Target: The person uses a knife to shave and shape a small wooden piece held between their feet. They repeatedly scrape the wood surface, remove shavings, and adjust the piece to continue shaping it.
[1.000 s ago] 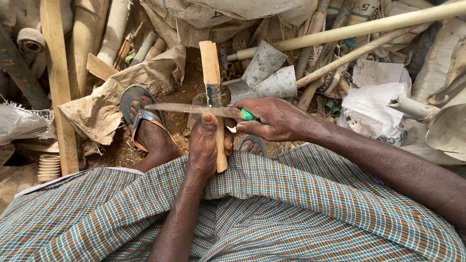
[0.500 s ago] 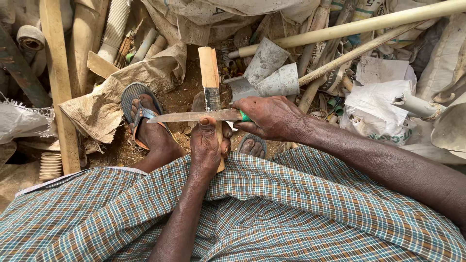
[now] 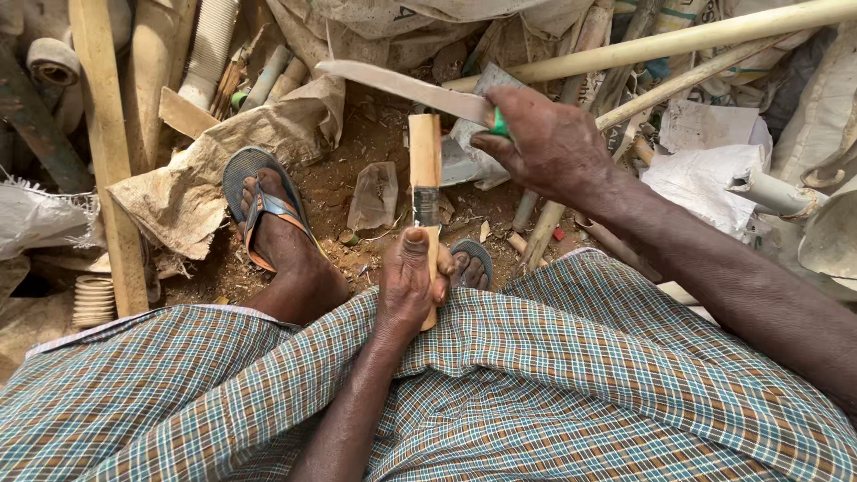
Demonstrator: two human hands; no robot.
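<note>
Above the wooden stick (image 3: 425, 161) gripped by the left hand (image 3: 406, 281), the right hand (image 3: 549, 143) clasps a knife (image 3: 402, 87).

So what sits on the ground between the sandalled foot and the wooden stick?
In the head view, a crumpled brown scrap lies on bare dirt between the sandalled foot and the wooden stick held by the left hand.
</note>
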